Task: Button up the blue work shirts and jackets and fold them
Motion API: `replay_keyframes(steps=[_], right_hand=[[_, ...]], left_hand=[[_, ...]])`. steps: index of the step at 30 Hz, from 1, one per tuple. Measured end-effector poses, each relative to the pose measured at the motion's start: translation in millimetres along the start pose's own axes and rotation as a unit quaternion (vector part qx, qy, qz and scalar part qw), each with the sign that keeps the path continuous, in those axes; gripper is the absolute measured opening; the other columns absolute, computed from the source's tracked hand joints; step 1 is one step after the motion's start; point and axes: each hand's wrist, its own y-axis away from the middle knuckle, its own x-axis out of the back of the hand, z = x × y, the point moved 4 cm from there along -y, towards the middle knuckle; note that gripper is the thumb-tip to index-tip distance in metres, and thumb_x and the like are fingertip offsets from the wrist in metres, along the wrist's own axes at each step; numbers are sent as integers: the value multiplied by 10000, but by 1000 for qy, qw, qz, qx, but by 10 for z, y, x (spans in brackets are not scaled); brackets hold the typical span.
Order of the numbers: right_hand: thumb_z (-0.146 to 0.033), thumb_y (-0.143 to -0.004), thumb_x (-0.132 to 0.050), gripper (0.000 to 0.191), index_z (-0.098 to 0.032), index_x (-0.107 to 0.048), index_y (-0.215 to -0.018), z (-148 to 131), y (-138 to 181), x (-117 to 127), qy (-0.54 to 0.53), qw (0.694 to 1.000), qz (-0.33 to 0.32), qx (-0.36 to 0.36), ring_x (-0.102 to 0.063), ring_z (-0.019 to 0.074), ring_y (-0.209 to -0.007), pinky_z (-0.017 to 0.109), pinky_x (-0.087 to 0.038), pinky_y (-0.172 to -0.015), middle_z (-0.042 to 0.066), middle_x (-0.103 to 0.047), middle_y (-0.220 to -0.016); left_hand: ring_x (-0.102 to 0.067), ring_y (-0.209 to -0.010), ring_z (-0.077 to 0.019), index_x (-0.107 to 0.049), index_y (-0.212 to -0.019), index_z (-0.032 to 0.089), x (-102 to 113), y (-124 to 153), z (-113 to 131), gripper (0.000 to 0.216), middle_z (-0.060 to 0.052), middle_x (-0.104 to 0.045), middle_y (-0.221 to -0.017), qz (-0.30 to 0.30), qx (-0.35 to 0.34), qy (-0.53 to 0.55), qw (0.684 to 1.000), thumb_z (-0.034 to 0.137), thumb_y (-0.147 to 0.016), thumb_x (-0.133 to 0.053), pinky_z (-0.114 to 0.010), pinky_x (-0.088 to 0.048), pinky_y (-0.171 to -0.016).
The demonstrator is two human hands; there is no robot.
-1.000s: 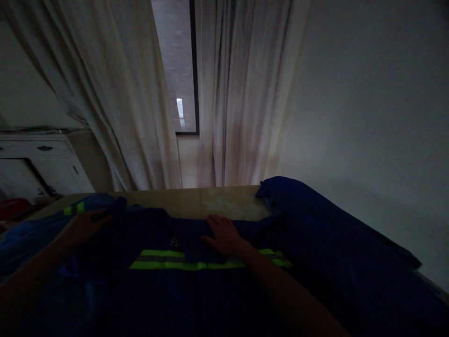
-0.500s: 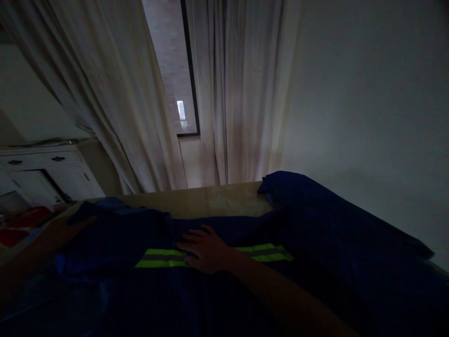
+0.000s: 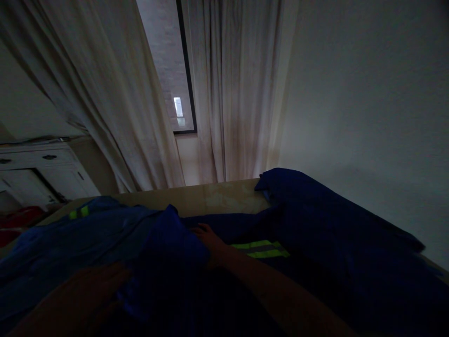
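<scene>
While the right hand (image 3: 212, 245) lies against a raised fold (image 3: 171, 245) of the dark blue jacket (image 3: 312, 248), spread over the beige surface's (image 3: 235, 196) near middle and right, whether its fingers clamp cloth cannot be told; the left hand (image 3: 94, 283), near left beside the fold, is too dark to tell.

No text, label, brand, number or sign can be read anywhere in this dim view. The dark blue garment (image 3: 351, 243) shows only a plain yellow-green and grey band (image 3: 261, 249), and the lighter blue garment (image 3: 87, 234) two short yellow-green strips (image 3: 84, 211), without legible letters. Any lettering around the white cabinet (image 3: 70, 180) is too dark to tell.
</scene>
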Motion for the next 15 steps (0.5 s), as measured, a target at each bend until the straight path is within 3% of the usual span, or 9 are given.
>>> replay_keyframes(steps=[3, 6, 8, 13, 15], right_hand=[[-367, -682, -819, 816, -233, -539, -1437, 46, -2, -37, 0, 1000, 21, 13, -407, 307, -1449, 492, -116, -1246, 127, -470, -1566], [-379, -639, -849, 880, -220, -526, -1441, 55, -12, -64, 4, 1000, 26, 7, -431, 310, -1430, 488, -131, -1245, 150, -474, -1557], [-383, -633, -858, 888, -208, -528, -1439, 54, -24, -80, 17, 1000, 20, 1, -430, 314, -1431, 495, -146, -1243, 164, -484, -1545], [-394, -809, -760, 624, -241, -584, -1387, -17, -27, -41, 31, 999, 24, -11, -448, 295, -1419, 522, -205, -1220, 131, -517, -1525], [-431, -872, -702, 590, -276, -555, -1422, -72, -14, -4, 23, 999, 37, -11, -458, 295, -1410, 547, -222, -1209, 105, -510, -1536]], left_hand=[[-698, -1177, -295, -685, -1262, 491, -185, 77, 202, 393, 61, -717, -1312, 30, -47, -58, 997, 417, -884, -606, -462, -549, -1040], [-610, -1303, -314, -455, -1493, 482, -276, 159, 504, 724, 5, -579, -1495, 53, -112, -63, 990, 477, -826, -739, -459, -534, -1070], [-607, -1307, -315, -350, -1554, 467, -330, 167, 663, 817, -20, -542, -1531, 65, -138, -67, 986, 511, -836, -737, -447, -542, -1066], [-673, -1214, -280, -467, -1506, 389, -520, 48, 814, 640, -27, -652, -1417, 121, -132, -105, 978, 520, -910, -661, -389, -563, -1029], [-667, -1219, -280, -456, -1516, 344, -565, 4, 886, 684, -46, -648, -1422, 137, -126, -114, 976, 570, -900, -649, -385, -561, -1019]])
